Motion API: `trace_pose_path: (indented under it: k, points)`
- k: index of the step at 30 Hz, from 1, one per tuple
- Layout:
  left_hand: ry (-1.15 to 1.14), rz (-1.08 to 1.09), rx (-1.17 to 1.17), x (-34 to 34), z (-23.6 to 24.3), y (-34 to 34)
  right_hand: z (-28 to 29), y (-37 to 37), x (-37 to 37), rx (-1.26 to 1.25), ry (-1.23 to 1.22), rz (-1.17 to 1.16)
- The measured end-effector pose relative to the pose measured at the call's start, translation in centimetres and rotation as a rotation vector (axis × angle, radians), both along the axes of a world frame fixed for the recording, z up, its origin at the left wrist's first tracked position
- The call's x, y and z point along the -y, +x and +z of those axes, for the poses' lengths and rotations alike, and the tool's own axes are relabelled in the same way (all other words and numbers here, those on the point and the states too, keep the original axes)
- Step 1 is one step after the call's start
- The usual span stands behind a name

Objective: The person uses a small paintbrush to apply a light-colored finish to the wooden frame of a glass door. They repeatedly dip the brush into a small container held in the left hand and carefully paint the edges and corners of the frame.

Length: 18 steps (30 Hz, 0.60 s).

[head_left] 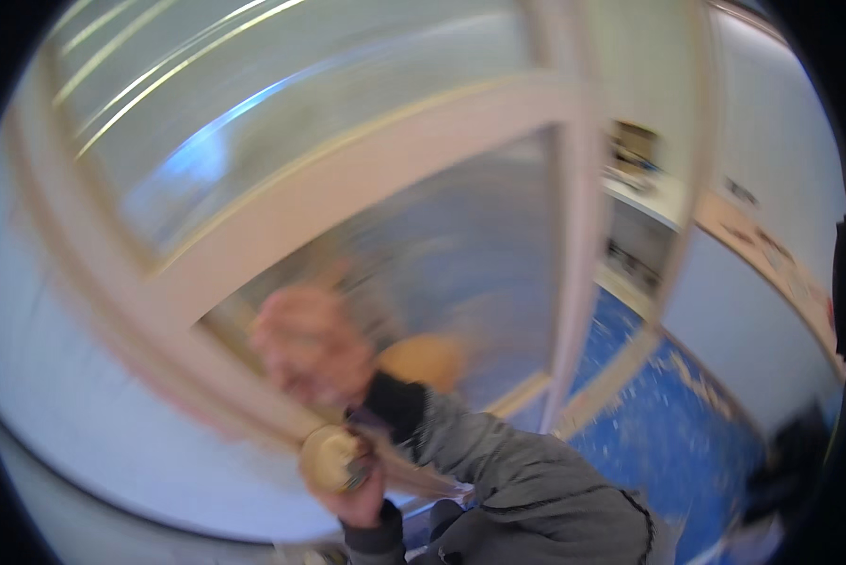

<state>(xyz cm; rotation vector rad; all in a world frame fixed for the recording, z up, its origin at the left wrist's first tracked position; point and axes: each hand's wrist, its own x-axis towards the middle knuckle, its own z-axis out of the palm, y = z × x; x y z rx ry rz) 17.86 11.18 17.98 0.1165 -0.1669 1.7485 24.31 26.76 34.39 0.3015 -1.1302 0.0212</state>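
My left hand [362, 494] is closed around a cream-coloured roll that looks like masking tape [330, 457], low beside the window frame. Just above it, my right hand [312, 344] is raised in front of the lower corner of the pale pinkish frame [366, 169]. Motion smears its fingers, so I cannot tell whether they hold or touch anything. Both hands come out of grey sleeves [526, 461] with black cuffs. Large glass panes [479, 226] fill the frame, and yellowish strips run along some of its edges.
A pale blue wall [84, 395] curves below the frame at left. To the right, a white shelf [658, 200] bears a brown box [634, 146]. Beyond a blue, pale-flecked floor [630, 443] stands a low partition with a ledge [771, 250] holding small items. A dark blurred object [795, 461] is at lower right.
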Motion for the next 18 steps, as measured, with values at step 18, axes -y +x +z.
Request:
trace_pose_path:
  k: [18]
  points:
    - [-0.22, 0.194, -0.243, 0.0, 1.8, -1.8, -19.0, 14.7, 4.8, 0.074, -0.489, -0.342]
